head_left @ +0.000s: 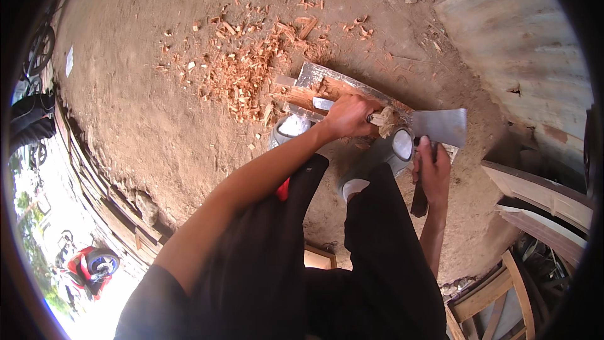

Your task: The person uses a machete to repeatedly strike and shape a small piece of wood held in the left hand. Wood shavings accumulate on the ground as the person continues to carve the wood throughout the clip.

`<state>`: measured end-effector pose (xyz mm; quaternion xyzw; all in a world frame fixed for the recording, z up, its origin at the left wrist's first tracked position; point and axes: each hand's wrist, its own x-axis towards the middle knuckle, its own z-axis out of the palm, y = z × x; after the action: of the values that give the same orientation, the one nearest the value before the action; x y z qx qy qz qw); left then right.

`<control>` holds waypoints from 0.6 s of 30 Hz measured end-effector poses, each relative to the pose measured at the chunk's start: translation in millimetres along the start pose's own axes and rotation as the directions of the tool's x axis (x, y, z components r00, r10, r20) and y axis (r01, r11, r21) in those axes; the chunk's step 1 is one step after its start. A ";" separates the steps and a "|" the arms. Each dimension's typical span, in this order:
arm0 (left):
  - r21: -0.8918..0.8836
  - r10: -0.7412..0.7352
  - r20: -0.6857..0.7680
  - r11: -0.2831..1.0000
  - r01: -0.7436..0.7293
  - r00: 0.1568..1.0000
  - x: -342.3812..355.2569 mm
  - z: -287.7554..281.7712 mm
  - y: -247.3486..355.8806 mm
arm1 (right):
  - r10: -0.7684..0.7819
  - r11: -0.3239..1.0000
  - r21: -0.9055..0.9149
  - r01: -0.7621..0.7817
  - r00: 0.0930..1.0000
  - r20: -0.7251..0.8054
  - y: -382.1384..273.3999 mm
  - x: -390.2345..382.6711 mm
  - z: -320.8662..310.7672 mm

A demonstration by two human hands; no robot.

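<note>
My left hand point(350, 116) is closed round a chisel; its metal blade point(323, 104) points left and its frayed wooden handle end point(386, 119) sticks out to the right. Under that hand lies a wooden workpiece point(365, 90) with a pale, worn far edge and a freshly cut, reddish inner side. My right hand point(434, 167) grips a hatchet-like tool with a broad flat metal blade point(445, 127) and a dark handle point(419, 201). The blade is just right of the chisel handle, over the workpiece's right end. My feet, in grey shoes point(402, 143), stand against the near side of the wood.
Wood chips and shavings point(245, 72) lie heaped on the dirt floor point(145, 88) beyond and left of the workpiece. Weathered sheets point(516, 31) lean at the far right. Boards point(535, 195) and a wooden frame point(491, 296) are at the near right. A red motorcycle point(85, 271) stands outside, lower left.
</note>
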<state>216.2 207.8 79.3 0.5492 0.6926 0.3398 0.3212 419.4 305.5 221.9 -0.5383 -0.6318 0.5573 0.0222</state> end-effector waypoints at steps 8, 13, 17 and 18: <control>0.044 -0.010 0.112 0.999 0.005 0.994 3.0 -4.2 5.4 | 0.073 0.994 -0.082 -0.068 0.996 0.055 19.5 -0.8 17.8; 0.044 -0.008 0.050 0.999 0.006 0.999 0.6 -1.7 -1.3 | 0.081 0.992 0.105 -0.075 0.995 -0.052 10.9 -10.2 10.6; 0.021 -0.027 0.038 0.999 0.026 0.999 3.6 -9.7 7.8 | 0.099 0.989 0.119 -0.084 0.987 -0.128 24.3 -9.1 22.6; 0.019 -0.014 0.025 1.000 0.014 1.000 3.7 -9.8 9.4 | -0.003 1.000 0.022 0.005 0.996 -0.093 34.8 -4.5 26.2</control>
<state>212.6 211.8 92.3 0.5516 0.6955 0.3241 0.3271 427.6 277.5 189.2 -0.5619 -0.6251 0.5387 0.0586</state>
